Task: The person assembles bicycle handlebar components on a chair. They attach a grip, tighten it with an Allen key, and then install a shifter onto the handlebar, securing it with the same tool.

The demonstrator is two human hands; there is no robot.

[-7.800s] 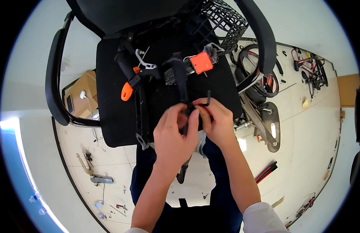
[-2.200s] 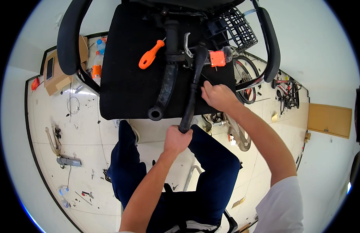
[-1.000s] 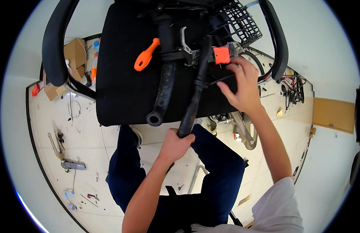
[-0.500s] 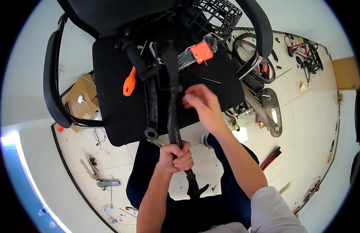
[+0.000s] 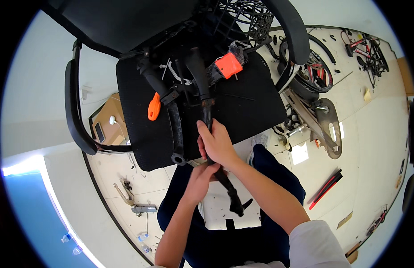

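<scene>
A long black tube (image 5: 224, 179) runs from the chair seat (image 5: 140, 138) down between my legs. It has a thick dark sleeve at its far end, a rusty collar below that and a hooked tip at its near end. My right hand (image 5: 219, 145) is closed around the tube just below the collar. Lower down, my left hand (image 5: 200, 181) grips the same tube, close under the right. Left of it on the seat lies a second black bar (image 5: 175, 129) with a ring-shaped end. An orange-handled tool (image 5: 154, 107) rests beside that bar.
An orange packet (image 5: 229, 65), a thin rod (image 5: 236, 96) and a black basket (image 5: 247, 20) are on the seat, between black armrests (image 5: 77, 107). Bicycle wheels (image 5: 316, 71) and a grey frame part (image 5: 330, 129) stand at right. Metal parts (image 5: 142, 208) lie on the floor at left.
My right hand has come down from beside the collar and closed on the tube. The tube's near end has swung right. The whole view has shifted slightly.
</scene>
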